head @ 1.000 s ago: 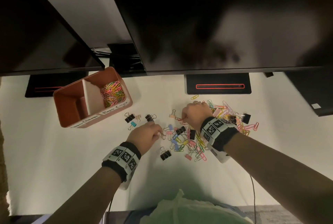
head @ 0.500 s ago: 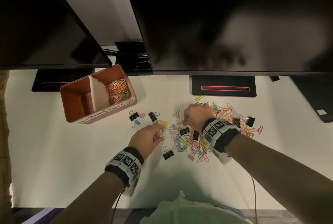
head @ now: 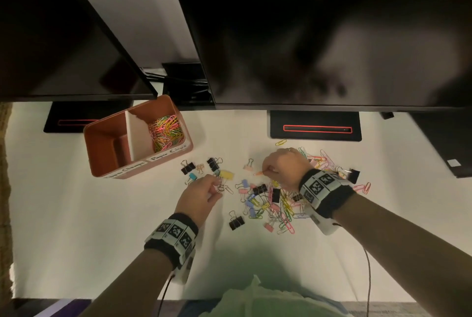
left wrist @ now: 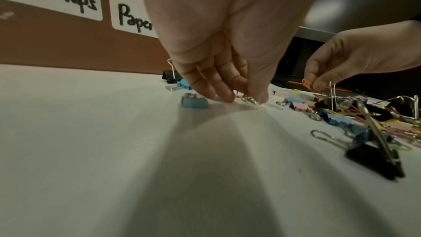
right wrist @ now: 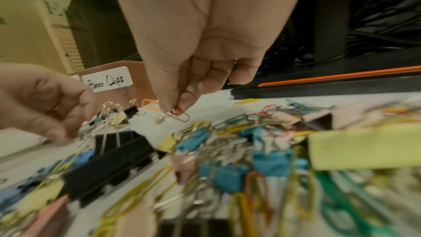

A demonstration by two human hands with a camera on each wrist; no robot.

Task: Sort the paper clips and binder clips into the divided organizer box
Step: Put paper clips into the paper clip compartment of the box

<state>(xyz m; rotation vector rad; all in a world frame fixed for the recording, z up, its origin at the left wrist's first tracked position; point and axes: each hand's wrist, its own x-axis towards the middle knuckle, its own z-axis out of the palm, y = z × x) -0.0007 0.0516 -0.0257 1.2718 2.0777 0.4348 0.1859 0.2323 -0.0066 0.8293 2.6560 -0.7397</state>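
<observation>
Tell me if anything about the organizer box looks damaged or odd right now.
Yes: the white divider inside the organizer box has a ragged, torn-looking top edge at its far end. The box also sits askew on the desk. Only its right compartment shows clips, the paper clips.

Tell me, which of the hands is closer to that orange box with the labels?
Left. The left hand works just right of and slightly nearer the person than the organizer box, among scattered binder clips. The right hand is farther right, over the main clip pile.
</observation>
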